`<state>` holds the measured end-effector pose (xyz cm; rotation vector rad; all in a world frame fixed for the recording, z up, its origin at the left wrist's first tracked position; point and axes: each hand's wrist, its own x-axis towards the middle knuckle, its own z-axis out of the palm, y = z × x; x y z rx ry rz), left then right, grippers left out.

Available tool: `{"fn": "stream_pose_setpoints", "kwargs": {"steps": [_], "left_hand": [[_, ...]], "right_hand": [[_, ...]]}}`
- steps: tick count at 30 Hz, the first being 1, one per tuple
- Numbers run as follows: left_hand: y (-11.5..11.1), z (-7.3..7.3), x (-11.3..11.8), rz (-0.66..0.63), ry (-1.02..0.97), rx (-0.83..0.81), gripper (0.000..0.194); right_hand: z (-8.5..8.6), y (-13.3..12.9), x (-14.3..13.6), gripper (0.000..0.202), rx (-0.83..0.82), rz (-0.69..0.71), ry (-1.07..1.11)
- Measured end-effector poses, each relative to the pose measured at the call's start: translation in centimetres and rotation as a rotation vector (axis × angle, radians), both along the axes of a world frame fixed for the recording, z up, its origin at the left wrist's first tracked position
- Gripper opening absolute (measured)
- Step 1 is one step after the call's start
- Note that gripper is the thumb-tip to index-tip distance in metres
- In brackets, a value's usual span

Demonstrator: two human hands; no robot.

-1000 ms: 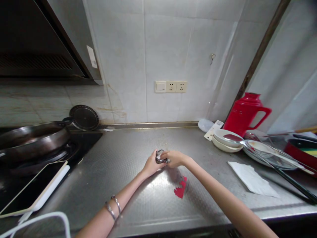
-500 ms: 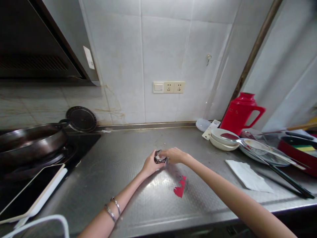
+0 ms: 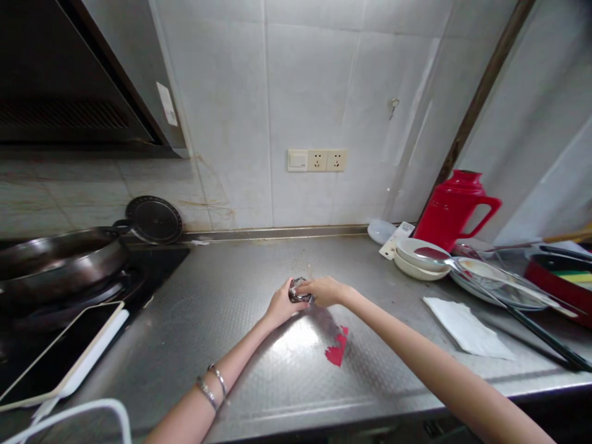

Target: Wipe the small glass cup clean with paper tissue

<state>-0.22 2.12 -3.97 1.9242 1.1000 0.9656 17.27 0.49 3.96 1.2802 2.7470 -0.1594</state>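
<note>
A small round object point(image 3: 293, 295) is grasped in the grip of the left hand point(image 3: 279, 303), over the middle of the counter point(image 3: 231, 271). Its open top is reached by the fingers of the right hand point(image 3: 326, 291); whether anything is pinched there cannot be told. The work seems unfinished, since both hands are engaged, but what is done inside is hidden. A torn red scrap point(image 3: 336, 350) is seen nearby, untouched.

"Left end?"
"Pan point(image 3: 69, 271) on stove point(image 3: 160, 271); disc point(image 3: 155, 219) behind and right of it, phone point(image 3: 60, 354) before it."
"Centre?"
"Held item point(image 3: 293, 293) between left hand point(image 3: 280, 306) and right hand point(image 3: 327, 291); scrap point(image 3: 337, 351) before them on countertop point(image 3: 231, 271)."
"Right end?"
"Thermos point(image 3: 451, 209) behind bowls point(image 3: 419, 269), napkin point(image 3: 467, 328) before them."
</note>
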Motion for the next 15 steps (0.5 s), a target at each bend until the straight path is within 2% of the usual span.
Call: {"fn": "stream_pose_setpoints", "kwargs": {"steps": [6, 9, 15], "left_hand": [[-0.2, 0.3, -0.1, -0.017, 0.003, 0.010, 0.070], [-0.3, 0.6, -0.1, -0.017, 0.020, 0.008, 0.068], [-0.4, 0.8, -0.1, -0.032, 0.019, 0.010, 0.064]], "right_hand": [[0.7, -0.8, -0.9, 0.038, 0.102, -0.084, -0.121], [1.1, -1.2, -1.1, 0.035, 0.068, -0.106, -0.129], [1.0, -0.8, -0.9, 0.037, -0.011, -0.044, -0.051]]}}
